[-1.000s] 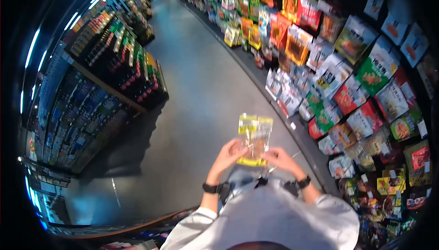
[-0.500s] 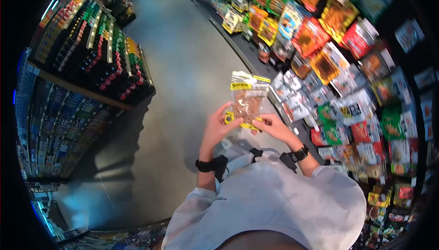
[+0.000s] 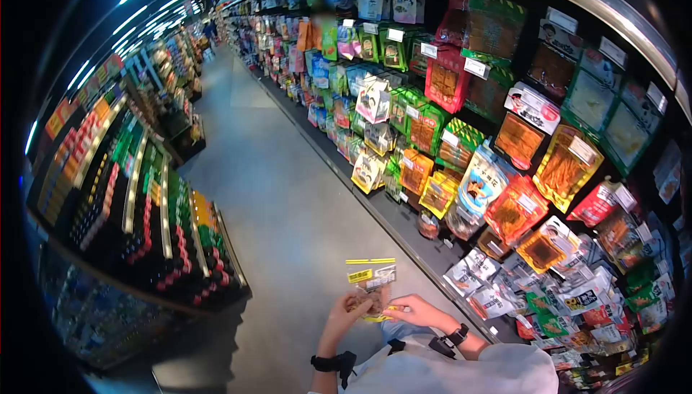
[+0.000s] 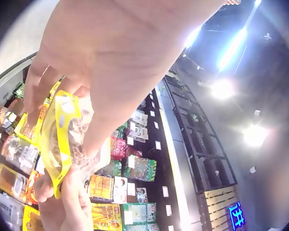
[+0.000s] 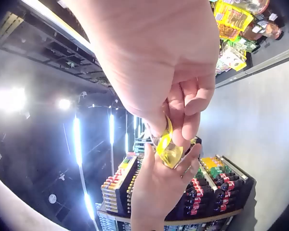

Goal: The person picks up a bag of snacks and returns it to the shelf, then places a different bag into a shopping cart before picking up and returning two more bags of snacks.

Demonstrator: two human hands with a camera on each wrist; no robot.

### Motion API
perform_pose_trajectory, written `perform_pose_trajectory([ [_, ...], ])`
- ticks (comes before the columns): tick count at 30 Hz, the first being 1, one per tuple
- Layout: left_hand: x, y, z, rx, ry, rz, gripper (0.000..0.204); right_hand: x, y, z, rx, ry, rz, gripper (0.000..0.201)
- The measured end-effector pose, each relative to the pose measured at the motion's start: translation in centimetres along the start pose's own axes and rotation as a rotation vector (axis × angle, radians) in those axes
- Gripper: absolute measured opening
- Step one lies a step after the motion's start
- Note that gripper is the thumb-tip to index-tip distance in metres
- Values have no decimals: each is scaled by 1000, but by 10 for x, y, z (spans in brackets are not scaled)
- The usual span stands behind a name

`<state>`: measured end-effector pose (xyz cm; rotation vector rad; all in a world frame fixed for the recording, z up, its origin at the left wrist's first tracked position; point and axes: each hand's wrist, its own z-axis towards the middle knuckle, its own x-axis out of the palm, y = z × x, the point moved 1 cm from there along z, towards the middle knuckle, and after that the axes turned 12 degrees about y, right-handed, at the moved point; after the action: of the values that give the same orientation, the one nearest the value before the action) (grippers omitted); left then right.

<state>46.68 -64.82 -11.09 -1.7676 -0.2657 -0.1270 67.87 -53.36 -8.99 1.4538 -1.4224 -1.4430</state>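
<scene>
Pinching glossy rectangular yellow-edged plastic pouch (image 3: 373,284), fingers (image 3: 404,309) curled.

Pouch (image 3: 372,277) partly hidden by fingers (image 3: 401,309), shirt (image 3: 476,374) cut off below, price tags (image 3: 395,35) illegibly small

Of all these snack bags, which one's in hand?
The clear bag with yellow strips at top and bottom: the left hand and right hand both hold it. Neither touches the other snack bags on the right.

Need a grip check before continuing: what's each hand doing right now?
Left hand: holding the yellow-edged bag.
Right hand: pinching the same bag near its bottom.
</scene>
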Motion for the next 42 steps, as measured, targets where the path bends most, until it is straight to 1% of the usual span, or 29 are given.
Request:
perform_pose_trajectory([
  [3, -45, -47, 67, -51, 1, 101, 36, -51, -3, 74, -61, -9, 72, 27],
  [4, -57, -64, 90, -25, 10, 82, 35, -72, 2, 93, -145, -24, 13, 29],
  [6, -83, -93, 125, 16, 8, 29, 32, -110, 17, 132, -147, -19, 46, 30],
  [9, -116, -140, 170, 2, -13, 35, 28, -160, 43, 191, -137, -1, 46, 31],
  [11, -146, -154, 199, 2, -4, 25, 29, -186, 53, 233, -107, 27, 35, 31],
  [12, -164, -161, 216, 5, 3, 23, 30, -196, 51, 256, -121, 43, 33, 32],
  [15, -223, -165, 260, -45, 55, 56, 30, -218, 39, 320, -130, 67, 33, 33],
  [17, -261, -172, 290, -34, 44, -13, 33, -229, 40, 362, -97, 78, 46, 33],
  [20, -327, -179, 336, 2, 79, -61, 35, -237, 40, 432, -63, 19, 68, 36],
  [22, -379, -190, 364, 36, 96, -41, 34, -239, 49, 484, 3, -20, 35, 38],
  [23, -400, -198, 377, 59, 86, -24, 32, -244, 54, 509, 39, -28, 12, 39],
  [24, -419, -209, 387, 85, 70, -14, 31, -249, 54, 534, 49, 0, -129, 43],
  [27, -473, -267, 403, 153, 135, 23, 30, -260, 89, 601, 103, -9, 5, 45],
  [28, -489, -280, 410, 157, 121, 36, 29, -266, 89, 623, 182, 7, 26, 46],
  [31, -541, -304, 431, 69, 181, 82, 31, -283, 113, 675, 104, -39, -18, 44],
  [35, -603, -298, 478, 48, 146, 46, 33, -303, 111, 746, 49, -57, 20, 42],
  [37, -628, -309, 501, 68, 137, -4, 35, -318, 114, 781, -4, -80, 48, 41],
  [40, -669, -320, 546, 25, 121, 17, 50, -351, 112, 841, -5, -84, 39, 38],
  [42, -696, -327, 582, 61, 76, 77, 70, -379, 100, 883, -14, -81, -56, 36],
])
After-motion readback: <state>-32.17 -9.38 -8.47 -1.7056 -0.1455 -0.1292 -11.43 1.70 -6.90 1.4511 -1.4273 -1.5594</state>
